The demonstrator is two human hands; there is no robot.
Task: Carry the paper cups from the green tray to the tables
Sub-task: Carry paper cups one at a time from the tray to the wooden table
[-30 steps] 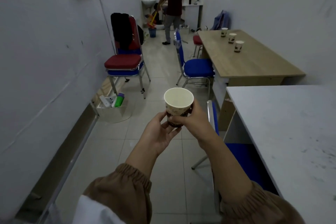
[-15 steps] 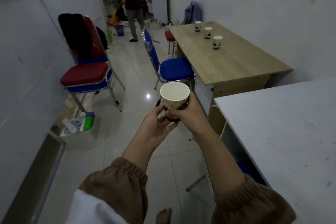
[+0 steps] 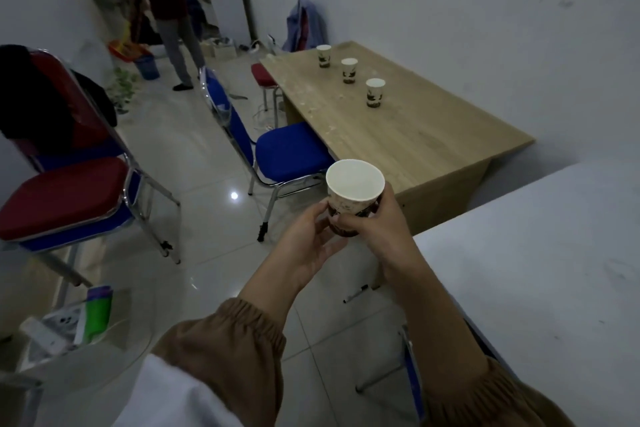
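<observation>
I hold one empty patterned paper cup [image 3: 355, 184] upright in front of me, above the floor. My right hand [image 3: 382, 224] grips its side from the right. My left hand [image 3: 308, 243] cups its base and left side with curled fingers. Three more paper cups [image 3: 349, 70] stand in a row on the far part of the wooden table [image 3: 415, 135]. A white table [image 3: 554, 270] lies at my right, close by. The green tray is out of view.
A blue chair [image 3: 287, 149] stands at the wooden table's left side. A red and blue chair [image 3: 65, 198] with a dark jacket stands at left. A person [image 3: 162, 10] stands at the far end near a sink. A marker [image 3: 356, 293] lies on the floor.
I have moved forward and turned right: the wooden table and its cups are nearer and more central. Both hands keep the same hold on the cup.
</observation>
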